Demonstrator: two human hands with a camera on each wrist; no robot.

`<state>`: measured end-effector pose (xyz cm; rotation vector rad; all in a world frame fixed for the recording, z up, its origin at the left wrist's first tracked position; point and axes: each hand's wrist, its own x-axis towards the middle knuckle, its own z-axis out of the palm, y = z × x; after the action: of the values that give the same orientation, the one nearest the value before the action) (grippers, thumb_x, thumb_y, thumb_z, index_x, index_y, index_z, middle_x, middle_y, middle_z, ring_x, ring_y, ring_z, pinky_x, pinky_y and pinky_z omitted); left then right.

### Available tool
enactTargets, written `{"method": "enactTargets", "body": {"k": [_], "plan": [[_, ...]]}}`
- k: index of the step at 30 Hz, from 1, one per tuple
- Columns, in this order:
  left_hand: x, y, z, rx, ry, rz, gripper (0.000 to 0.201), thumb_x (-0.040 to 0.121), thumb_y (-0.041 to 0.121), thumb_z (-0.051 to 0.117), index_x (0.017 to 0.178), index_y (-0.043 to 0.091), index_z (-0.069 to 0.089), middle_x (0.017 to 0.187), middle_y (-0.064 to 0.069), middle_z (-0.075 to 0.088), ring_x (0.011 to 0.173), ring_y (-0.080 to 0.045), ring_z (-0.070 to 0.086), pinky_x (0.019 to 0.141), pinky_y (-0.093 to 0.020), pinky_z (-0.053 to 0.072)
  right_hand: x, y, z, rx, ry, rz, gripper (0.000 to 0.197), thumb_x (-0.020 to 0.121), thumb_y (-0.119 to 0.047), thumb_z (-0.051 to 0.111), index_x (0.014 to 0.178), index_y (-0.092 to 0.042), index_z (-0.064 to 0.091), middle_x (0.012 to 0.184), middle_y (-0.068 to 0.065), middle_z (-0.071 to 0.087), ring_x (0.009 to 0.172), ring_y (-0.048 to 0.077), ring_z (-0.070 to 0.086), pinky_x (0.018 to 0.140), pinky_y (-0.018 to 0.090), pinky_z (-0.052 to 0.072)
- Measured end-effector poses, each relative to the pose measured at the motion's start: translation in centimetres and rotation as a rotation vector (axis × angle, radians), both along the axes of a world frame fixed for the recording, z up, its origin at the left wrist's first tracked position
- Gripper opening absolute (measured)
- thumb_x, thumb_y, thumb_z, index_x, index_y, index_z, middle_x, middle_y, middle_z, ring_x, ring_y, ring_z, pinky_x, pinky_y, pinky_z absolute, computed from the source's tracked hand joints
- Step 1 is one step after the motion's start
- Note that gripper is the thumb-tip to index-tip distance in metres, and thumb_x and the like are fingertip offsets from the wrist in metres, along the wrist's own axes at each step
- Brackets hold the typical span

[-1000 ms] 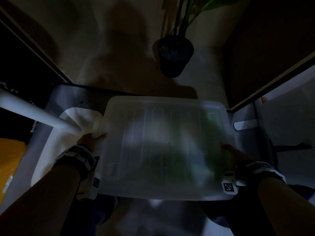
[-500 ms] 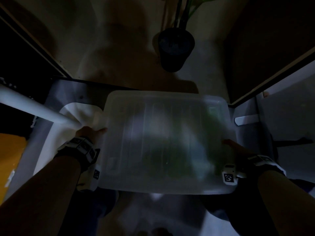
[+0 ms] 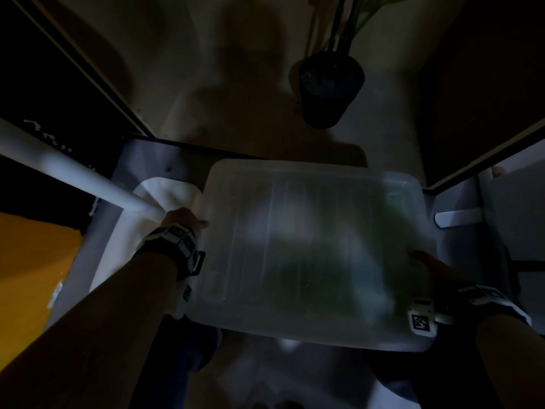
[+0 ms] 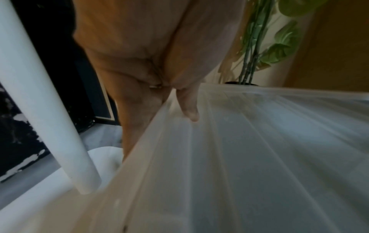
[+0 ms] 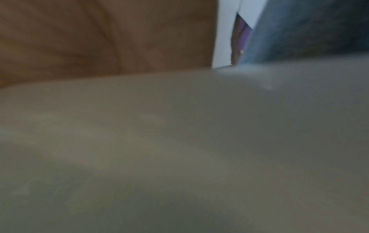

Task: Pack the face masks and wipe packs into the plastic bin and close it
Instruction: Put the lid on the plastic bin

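We are holding the plastic bin (image 3: 312, 255) by its 2 short ends, lid (image 4: 259, 141) on top, bin hanging in the air in front of us over a grey-white surface (image 3: 153, 160), near its far edge. Left hand (image 3: 181, 218) is gripping the left end: thumb lying over the lid's rim, fingers running down the outside, as the left wrist view shows. Right hand (image 3: 433, 270) is sitting at the right end, but that wrist view is mostly blur, so we cannot tell how its fingers are lying or whether they are curling under the rim.

Green and pale shapes are showing through the translucent lid, probably the wipe packs and face masks; too hazy to separate.

Handling guess: thin, smooth plastic, so it is likely flexing and a bit slippery; contents are soft and light, nothing fragile. We are judging the best hold to be under the rim at both ends, not on the lid alone, since whether the lid is fully snapped down is not visible. Loose packs may be sliding if it tilts.

A white post (image 3: 67, 175) is standing just beside the left hand, a potted plant (image 3: 327, 87) beyond.
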<state>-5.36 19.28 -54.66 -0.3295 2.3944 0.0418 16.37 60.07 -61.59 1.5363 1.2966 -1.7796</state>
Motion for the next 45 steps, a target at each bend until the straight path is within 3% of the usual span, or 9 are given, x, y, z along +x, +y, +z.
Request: {"method": "enactTargets", "body": {"k": [4,8,11,15,19,22,30,40,45], "plan": [[-0.5,0.0,-0.2,-0.021,-0.025,-0.015,0.05,0.094,0.036,0.053,0.118,-0.008,0.056,0.122,-0.021,0.061,0.114,-0.033,0.059,0.091,-0.033,0.047,-0.9,-0.3,0.9,-0.032,0.03,-0.047,0.031,0.091,-0.037,0.049,0.106,-0.012,0.059,0.057,0.011,0.072,0.046,0.022,0.069,0.043,0.027,0.055],[-0.8,0.1,-0.4,-0.031,-0.019,-0.04,0.053,0.093,0.036,0.055,0.122,-0.008,0.053,0.126,-0.023,0.058,0.118,-0.034,0.055,0.094,-0.035,0.045,-1.2,-0.1,0.4,-0.034,0.068,-0.039,0.045,0.078,-0.046,0.061,0.11,-0.014,0.059,0.067,0.01,0.074,0.056,0.022,0.071,0.062,0.034,0.053],[-0.7,0.0,-0.6,-0.045,-0.02,-0.059,0.053,0.093,0.036,0.054,0.122,-0.008,0.053,0.125,-0.023,0.058,0.117,-0.035,0.056,0.094,-0.036,0.046,-1.3,0.4,-0.3,0.023,0.082,0.033,0.073,0.044,-0.046,0.085,0.105,-0.016,0.059,0.068,0.01,0.075,0.058,0.024,0.072,0.056,0.034,0.057],[-1.0,-0.1,-0.8,-0.051,-0.037,-0.059,0.052,0.093,0.036,0.055,0.119,-0.008,0.055,0.122,-0.023,0.059,0.115,-0.035,0.057,0.092,-0.036,0.046,-2.0,0.3,1.9,0.173,-0.047,0.173,0.031,0.08,-0.045,0.064,0.098,-0.02,0.059,0.051,-0.005,0.069,0.047,0.008,0.067,0.056,0.028,0.053],[-0.9,0.1,-0.5,-0.029,-0.034,-0.015,0.052,0.092,0.035,0.057,0.12,-0.008,0.055,0.121,-0.023,0.06,0.114,-0.035,0.058,0.092,-0.036,0.047,-2.5,1.3,2.3,0.413,-0.128,0.359,0.079,0.057,-0.056,0.078,0.116,-0.006,0.061,0.114,0.018,0.066,0.105,0.032,0.063,0.093,0.043,0.05],[-0.4,0.4,-0.3,-0.001,-0.009,0.016,0.049,0.092,0.032,0.057,0.12,-0.008,0.054,0.123,-0.023,0.059,0.115,-0.036,0.056,0.091,-0.036,0.046,-2.3,3.4,-0.7,0.501,-0.156,0.447,0.108,0.027,-0.067,0.081,0.116,-0.009,0.06,0.11,0.018,0.067,0.097,0.036,0.065,0.089,0.048,0.053],[0.0,0.5,0.1,0.028,0.029,0.043,0.042,0.092,0.027,0.058,0.116,-0.007,0.058,0.12,-0.024,0.061,0.113,-0.036,0.058,0.09,-0.037,0.048,-4.5,0.3,2.6,0.639,-0.243,0.634,0.077,0.076,-0.043,0.07,0.133,0.0,0.042,0.129,0.024,0.053,0.113,0.037,0.055,0.088,0.035,0.044],[-0.4,0.4,0.0,0.055,0.039,0.083,0.047,0.093,0.028,0.057,0.125,-0.006,0.053,0.13,-0.023,0.054,0.122,-0.036,0.051,0.098,-0.038,0.043,-4.8,0.3,2.1,0.664,-0.292,0.661,0.073,0.079,-0.043,0.067,0.134,-0.004,0.04,0.127,0.022,0.053,0.096,0.031,0.052,0.079,0.036,0.043],[-1.1,0.6,0.0,0.042,0.061,0.044,0.045,0.095,0.027,0.054,0.128,-0.004,0.052,0.133,-0.022,0.053,0.125,-0.035,0.049,0.1,-0.036,0.042,-4.9,0.3,2.0,0.66,-0.327,0.688,0.073,0.08,-0.042,0.066,0.134,0.0,0.039,0.13,0.023,0.05,0.111,0.035,0.052,0.085,0.037,0.042]]}}
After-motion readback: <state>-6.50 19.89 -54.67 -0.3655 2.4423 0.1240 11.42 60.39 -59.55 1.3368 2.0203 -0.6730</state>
